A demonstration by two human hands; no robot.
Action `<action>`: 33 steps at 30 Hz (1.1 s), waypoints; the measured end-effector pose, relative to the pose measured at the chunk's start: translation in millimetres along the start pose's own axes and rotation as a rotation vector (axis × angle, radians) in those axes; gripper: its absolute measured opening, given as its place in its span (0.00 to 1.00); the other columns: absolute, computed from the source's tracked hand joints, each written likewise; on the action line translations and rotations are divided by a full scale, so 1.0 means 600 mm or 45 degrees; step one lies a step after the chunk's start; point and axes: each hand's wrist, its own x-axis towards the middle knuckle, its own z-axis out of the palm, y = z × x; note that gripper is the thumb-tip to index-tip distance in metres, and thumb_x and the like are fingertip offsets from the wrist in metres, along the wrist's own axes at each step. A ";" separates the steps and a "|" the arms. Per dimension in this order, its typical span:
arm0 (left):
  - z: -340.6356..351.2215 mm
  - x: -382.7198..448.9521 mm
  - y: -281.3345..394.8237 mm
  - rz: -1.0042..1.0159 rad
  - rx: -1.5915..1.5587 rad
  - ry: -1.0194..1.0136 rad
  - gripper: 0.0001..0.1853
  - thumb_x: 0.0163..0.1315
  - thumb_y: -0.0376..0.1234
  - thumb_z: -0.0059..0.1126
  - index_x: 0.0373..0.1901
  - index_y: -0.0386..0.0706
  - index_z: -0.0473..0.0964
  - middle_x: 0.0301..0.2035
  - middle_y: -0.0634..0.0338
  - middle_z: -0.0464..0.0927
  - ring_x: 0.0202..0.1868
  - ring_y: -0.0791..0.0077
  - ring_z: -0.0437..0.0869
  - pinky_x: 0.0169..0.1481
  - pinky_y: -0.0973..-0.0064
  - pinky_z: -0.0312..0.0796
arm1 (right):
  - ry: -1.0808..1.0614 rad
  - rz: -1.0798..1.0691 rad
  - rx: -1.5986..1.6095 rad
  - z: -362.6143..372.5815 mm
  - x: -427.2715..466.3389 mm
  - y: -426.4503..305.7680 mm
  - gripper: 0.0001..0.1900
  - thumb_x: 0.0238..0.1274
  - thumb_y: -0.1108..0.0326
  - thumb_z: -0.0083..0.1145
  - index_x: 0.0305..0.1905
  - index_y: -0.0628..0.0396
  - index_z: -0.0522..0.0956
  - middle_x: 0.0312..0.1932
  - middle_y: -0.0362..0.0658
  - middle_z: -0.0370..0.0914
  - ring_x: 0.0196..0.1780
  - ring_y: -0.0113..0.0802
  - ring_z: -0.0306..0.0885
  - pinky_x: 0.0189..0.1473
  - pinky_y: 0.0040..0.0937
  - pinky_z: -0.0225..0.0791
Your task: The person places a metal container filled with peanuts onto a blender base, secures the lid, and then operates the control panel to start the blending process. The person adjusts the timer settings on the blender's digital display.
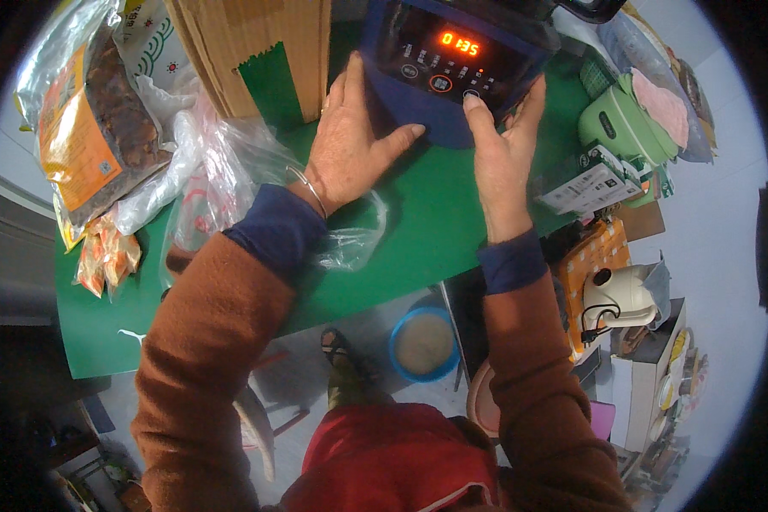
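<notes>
A dark blue countertop appliance, likely a blender base, stands at the far side of the green table. Its black control panel shows lit orange characters and several touch buttons. My left hand lies with its fingers along the base's left side, thumb spread toward the lower front edge. A silver bangle circles that wrist. My right hand has its thumb tip on a round button at the panel's lower right. Its other fingers rest by the base's right side, partly hidden. The appliance's top is cut off by the frame.
A cardboard box, clear plastic bags and a packaged brown food bag crowd the table's left. To the right are a green container, a small box and a cream kettle. A blue basin sits on the floor.
</notes>
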 end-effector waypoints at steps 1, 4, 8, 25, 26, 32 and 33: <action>-0.001 0.000 0.001 -0.007 -0.002 -0.001 0.62 0.57 0.47 0.77 0.77 0.23 0.44 0.69 0.30 0.62 0.73 0.41 0.65 0.78 0.60 0.58 | 0.013 0.019 0.010 0.002 -0.001 -0.004 0.49 0.61 0.69 0.68 0.79 0.70 0.47 0.72 0.59 0.64 0.71 0.44 0.69 0.73 0.37 0.62; 0.000 0.000 0.001 -0.030 -0.024 -0.013 0.61 0.57 0.48 0.77 0.77 0.23 0.45 0.69 0.29 0.62 0.73 0.41 0.65 0.78 0.60 0.58 | 0.036 0.043 0.006 0.003 -0.003 -0.011 0.49 0.61 0.70 0.68 0.79 0.69 0.48 0.71 0.58 0.66 0.69 0.44 0.71 0.72 0.37 0.64; 0.001 0.000 0.002 -0.004 0.012 0.002 0.61 0.57 0.49 0.77 0.77 0.23 0.45 0.69 0.29 0.62 0.73 0.41 0.65 0.78 0.60 0.58 | 0.021 0.003 0.000 -0.005 0.000 0.003 0.49 0.60 0.69 0.69 0.79 0.67 0.49 0.71 0.57 0.66 0.68 0.43 0.72 0.71 0.37 0.65; 0.001 -0.001 -0.002 -0.015 -0.011 -0.002 0.61 0.57 0.47 0.77 0.77 0.23 0.44 0.69 0.31 0.62 0.73 0.42 0.65 0.78 0.61 0.58 | -0.007 -0.011 0.001 -0.004 -0.002 0.002 0.50 0.62 0.67 0.70 0.80 0.68 0.47 0.72 0.58 0.64 0.70 0.44 0.70 0.72 0.37 0.63; 0.001 -0.001 -0.002 -0.015 -0.014 -0.002 0.61 0.57 0.47 0.77 0.77 0.23 0.44 0.69 0.31 0.62 0.73 0.42 0.65 0.78 0.61 0.58 | -0.004 0.000 0.011 -0.003 -0.003 -0.002 0.50 0.62 0.67 0.70 0.80 0.68 0.47 0.72 0.58 0.65 0.70 0.44 0.70 0.72 0.37 0.63; -0.001 0.000 0.001 -0.033 -0.017 -0.009 0.61 0.57 0.46 0.77 0.77 0.23 0.44 0.69 0.32 0.63 0.73 0.44 0.66 0.77 0.61 0.59 | 0.026 -0.017 0.034 0.003 -0.004 -0.009 0.49 0.62 0.69 0.70 0.80 0.67 0.48 0.70 0.56 0.67 0.68 0.42 0.71 0.71 0.37 0.64; -0.001 -0.001 0.002 -0.029 -0.017 -0.008 0.61 0.57 0.46 0.78 0.77 0.23 0.44 0.69 0.32 0.63 0.73 0.44 0.66 0.77 0.62 0.59 | 0.031 -0.015 0.042 0.003 -0.004 -0.009 0.49 0.62 0.69 0.70 0.79 0.67 0.48 0.70 0.56 0.67 0.68 0.42 0.71 0.71 0.37 0.64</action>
